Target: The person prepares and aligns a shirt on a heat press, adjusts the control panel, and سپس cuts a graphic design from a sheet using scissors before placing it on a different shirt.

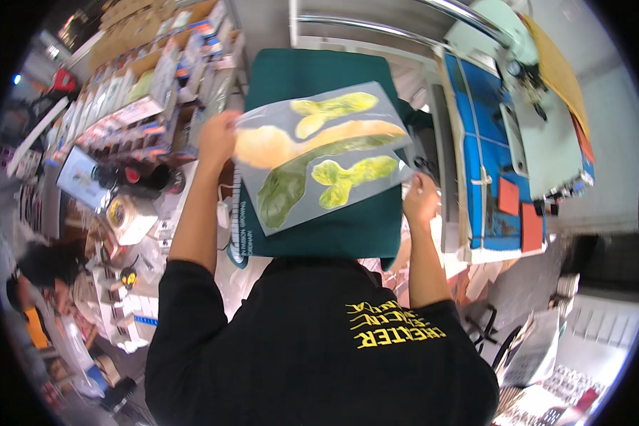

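A clear, glossy film sheet (321, 157) printed with yellow-green, orange and dark green leaf-like shapes is stretched between both my hands. My left hand (220, 136) is closed on its left edge near the upper corner. At the sheet's right edge, my right hand (422, 199) pinches the lower corner. The sheet is tilted, its right side farther up in the picture. Beneath it lies a dark green cloth (323, 69), spread smooth, with small light lettering along its lower left edge. Whether the film touches the cloth, I cannot tell.
Cardboard boxes (131, 106) with packed goods stand at the far left, with dark bottles (145, 176) nearer. A metal rail (366, 23) crosses beyond the cloth. On the right are a blue panel (476, 153) tied with cord and a pale machine (550, 135). People sit at lower left.
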Tool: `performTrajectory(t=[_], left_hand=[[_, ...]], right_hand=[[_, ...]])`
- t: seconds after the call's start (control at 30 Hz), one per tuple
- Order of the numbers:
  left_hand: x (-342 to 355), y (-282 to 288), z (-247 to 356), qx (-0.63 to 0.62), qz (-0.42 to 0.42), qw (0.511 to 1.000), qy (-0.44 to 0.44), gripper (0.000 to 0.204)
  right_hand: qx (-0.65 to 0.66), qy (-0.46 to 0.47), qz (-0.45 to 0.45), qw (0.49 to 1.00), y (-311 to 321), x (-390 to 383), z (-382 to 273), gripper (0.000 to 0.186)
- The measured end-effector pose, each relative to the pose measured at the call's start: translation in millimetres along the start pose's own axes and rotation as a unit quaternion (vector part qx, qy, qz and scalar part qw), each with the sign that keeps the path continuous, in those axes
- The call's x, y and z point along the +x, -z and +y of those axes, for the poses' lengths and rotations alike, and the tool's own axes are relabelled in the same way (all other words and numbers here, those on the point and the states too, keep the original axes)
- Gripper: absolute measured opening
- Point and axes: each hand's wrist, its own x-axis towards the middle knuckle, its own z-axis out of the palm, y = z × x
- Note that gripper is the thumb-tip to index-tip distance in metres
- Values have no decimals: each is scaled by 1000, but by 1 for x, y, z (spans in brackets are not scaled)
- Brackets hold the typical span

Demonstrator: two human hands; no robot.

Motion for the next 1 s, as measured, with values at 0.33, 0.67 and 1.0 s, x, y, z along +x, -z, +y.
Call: performTrajectory(t=[0.33, 0.67, 1.0], left_hand=[[-86, -45, 177, -393, -185, 894, 110, 44], [-234, 106, -13, 41, 72, 946, 313, 41], [-345, 120, -86, 324, 108, 809, 478, 45]], right_hand=[[220, 304, -166, 912, 15, -62, -172, 25], [-72, 339, -220, 912, -94, 109, -85, 34], [-294, 188, -376, 858, -130, 199, -67, 63]])
